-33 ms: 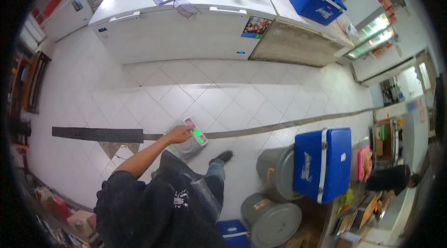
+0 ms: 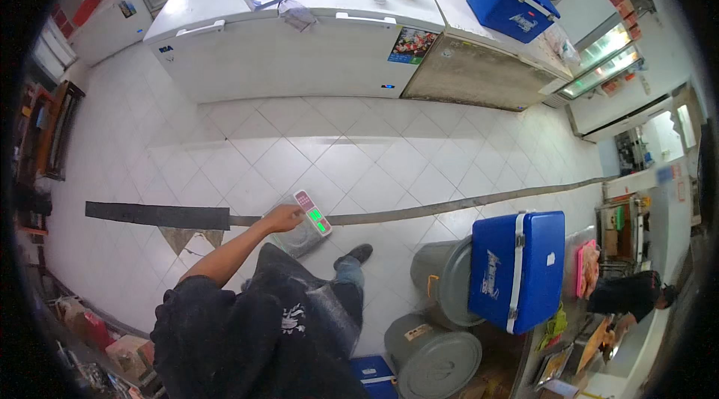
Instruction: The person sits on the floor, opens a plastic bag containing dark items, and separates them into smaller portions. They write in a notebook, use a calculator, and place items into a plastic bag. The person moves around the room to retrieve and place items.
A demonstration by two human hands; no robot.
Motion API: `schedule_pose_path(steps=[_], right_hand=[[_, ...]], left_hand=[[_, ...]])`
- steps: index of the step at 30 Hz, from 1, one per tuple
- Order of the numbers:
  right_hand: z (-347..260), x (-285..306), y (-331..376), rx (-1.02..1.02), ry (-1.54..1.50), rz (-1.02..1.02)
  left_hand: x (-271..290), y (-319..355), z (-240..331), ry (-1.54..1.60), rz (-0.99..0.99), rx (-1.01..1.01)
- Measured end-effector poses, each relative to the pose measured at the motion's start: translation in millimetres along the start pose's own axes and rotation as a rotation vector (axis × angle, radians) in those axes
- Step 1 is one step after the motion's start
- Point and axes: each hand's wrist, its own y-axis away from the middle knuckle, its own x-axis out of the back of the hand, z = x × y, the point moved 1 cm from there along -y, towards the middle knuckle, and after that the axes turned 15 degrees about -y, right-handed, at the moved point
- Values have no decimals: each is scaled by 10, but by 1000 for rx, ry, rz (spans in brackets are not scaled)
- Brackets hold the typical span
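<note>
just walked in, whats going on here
The camera wearer's left hand is at the lit display panel of a scale; whether a finger is pressing it is too small to tell. The right hand is out of view. To the right, a blue cooler stands by grey lidded bins, and beyond them is another person in a dark top.

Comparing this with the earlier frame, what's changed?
Very little: the left hand appears to have drawn back slightly to the left at the scale's display panel. Nothing was visibly taken hold of or let go. The scale, large blue cooler and lidded gray bins stayed put, apart from a slight shift of the view.
</note>
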Motion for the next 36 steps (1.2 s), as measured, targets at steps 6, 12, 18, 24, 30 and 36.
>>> schedule_pose_path(steps=[6, 12, 18, 24, 30, 36], right_hand=[[-1735, 1510, -1575, 344, 397, -56], [-4590, 1695, -3215, 275, -215, 10], [-6093, 494, -3705, 329, 33, -259], [-7126, -842, -3840, 298, 218, -387], [-8626, -3013, -4366, 769, 665, -603], [-10725, -6049, -4362, 975, 447, -818]], left_hand=[[-330, 463, -316, -2, -64, 343], [-691, 1171, -152, 123, 14, 786], [-1168, 1097, 150, 241, -15, 1003], [-614, -209, -251, 318, 166, 885], [1364, -1508, -506, 457, 592, 794], [3047, -2463, -670, 619, 722, 676]])
